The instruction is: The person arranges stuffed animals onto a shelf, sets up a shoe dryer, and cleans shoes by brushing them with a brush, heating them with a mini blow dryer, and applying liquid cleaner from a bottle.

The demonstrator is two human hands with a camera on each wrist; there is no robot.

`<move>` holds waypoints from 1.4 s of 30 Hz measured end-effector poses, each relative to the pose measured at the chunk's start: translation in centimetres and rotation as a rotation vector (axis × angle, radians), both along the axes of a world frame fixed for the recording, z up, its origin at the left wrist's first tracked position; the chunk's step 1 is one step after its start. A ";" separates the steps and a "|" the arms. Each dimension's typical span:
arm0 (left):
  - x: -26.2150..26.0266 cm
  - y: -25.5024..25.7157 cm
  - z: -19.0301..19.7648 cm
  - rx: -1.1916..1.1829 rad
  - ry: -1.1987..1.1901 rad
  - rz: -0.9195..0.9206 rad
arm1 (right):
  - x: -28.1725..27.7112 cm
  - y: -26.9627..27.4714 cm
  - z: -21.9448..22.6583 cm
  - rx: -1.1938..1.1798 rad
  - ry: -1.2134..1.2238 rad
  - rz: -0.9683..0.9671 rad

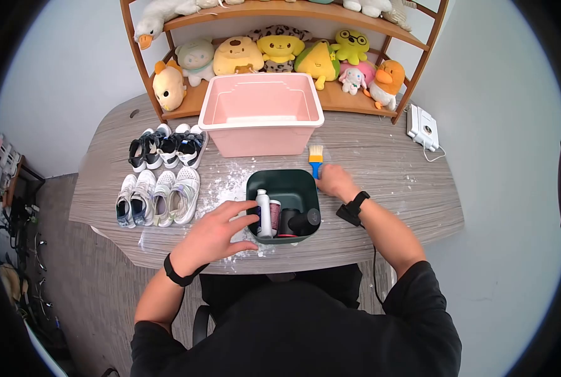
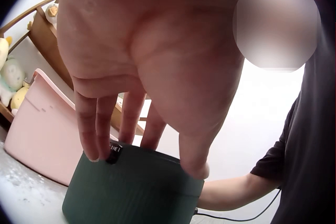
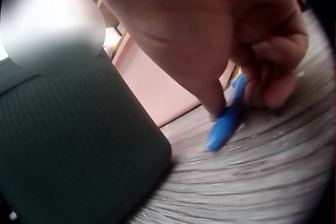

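A dark green bin (image 1: 283, 180) holds a white bottle (image 1: 264, 213), a pink-labelled container (image 1: 275, 217) and black items. My left hand (image 1: 216, 234) is at its left side, fingers spread over the rim; in the left wrist view the fingers (image 2: 96, 124) reach to the bin (image 2: 131, 187). Right of the bin, my right hand (image 1: 337, 183) pinches the blue handle of a brush (image 1: 316, 157), its pale bristles pointing toward the shelf. In the right wrist view the blue handle (image 3: 226, 128) lies low over the tabletop, between thumb and curled fingers.
Behind the bin stands a pink tub (image 1: 261, 135), before a wooden shelf (image 1: 346, 103) of plush toys. Several shoes (image 1: 161, 198) stand in two rows at left. White powder (image 1: 227, 182) is scattered on the table. A white device (image 1: 423, 129) sits at the right, and a cable hangs near my right arm.
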State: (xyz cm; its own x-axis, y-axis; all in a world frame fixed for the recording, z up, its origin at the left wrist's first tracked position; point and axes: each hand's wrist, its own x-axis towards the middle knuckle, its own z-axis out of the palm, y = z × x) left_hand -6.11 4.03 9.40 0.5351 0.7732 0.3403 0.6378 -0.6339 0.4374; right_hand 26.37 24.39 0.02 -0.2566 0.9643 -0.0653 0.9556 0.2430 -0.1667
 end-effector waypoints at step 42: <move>10.6 6.4 -0.6 0.235 -0.040 -0.040 | 14.7 -8.6 -2.5 0.115 0.890 -0.397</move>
